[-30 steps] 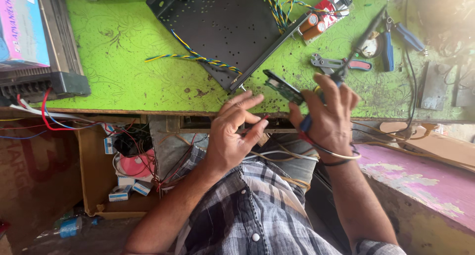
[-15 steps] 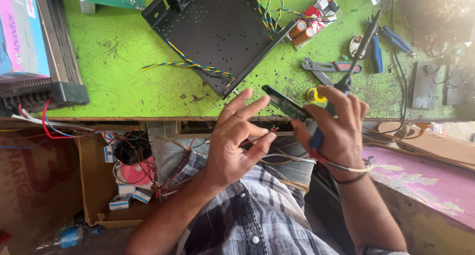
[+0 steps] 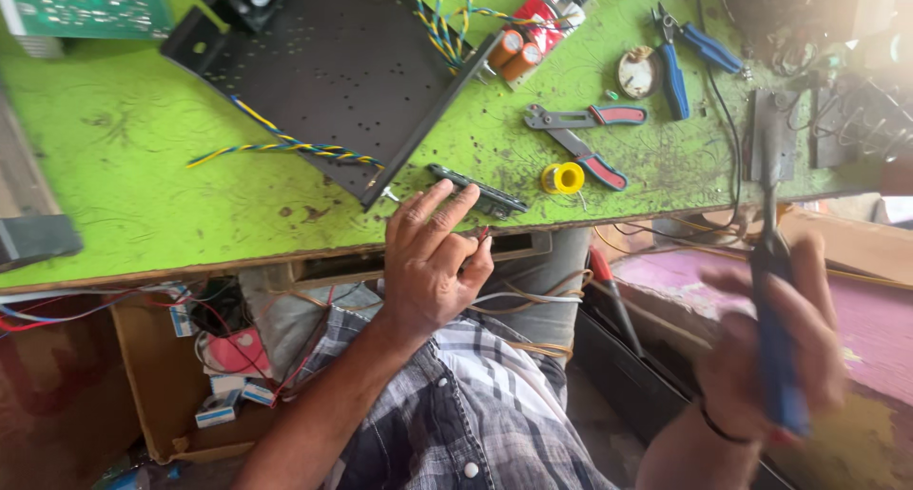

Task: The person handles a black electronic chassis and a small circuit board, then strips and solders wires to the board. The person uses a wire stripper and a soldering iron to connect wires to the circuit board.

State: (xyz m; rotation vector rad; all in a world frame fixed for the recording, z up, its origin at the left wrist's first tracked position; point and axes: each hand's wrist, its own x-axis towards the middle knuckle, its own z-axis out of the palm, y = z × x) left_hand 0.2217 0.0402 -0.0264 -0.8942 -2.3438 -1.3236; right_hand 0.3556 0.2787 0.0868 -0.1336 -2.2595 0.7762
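Left hand: I see my left hand (image 3: 433, 262) at the near edge of the bench, thumb and forefinger pinched on a thin red wire end (image 3: 482, 233), the other fingers fanned upward.
Wire: it sits right at the table lip, just below the small dark connector strip (image 3: 480, 192), close to it but I cannot tell if they touch.
Right hand: my right hand (image 3: 770, 366) is off the bench to the right, blurred, fingers wrapped around a blue-handled tool (image 3: 775, 347) whose dark metal shaft points up toward the table edge.
Bench: a green worktop (image 3: 133, 167), scuffed and stained.
Chassis: a black perforated metal tray (image 3: 328, 67) lies tilted beyond the left hand, a twisted yellow-blue wire pair (image 3: 285, 148) trailing from its left side.
Nearby tools: a yellow solder spool (image 3: 563, 177) just right of the connector strip; red-handled pliers (image 3: 590, 138) beyond it; blue-handled cutters (image 3: 680, 53) farther back.
Far corner: a green circuit board (image 3: 86, 5) at top left.
Below: my checked shirt (image 3: 466, 404), loose wires hanging under the bench.
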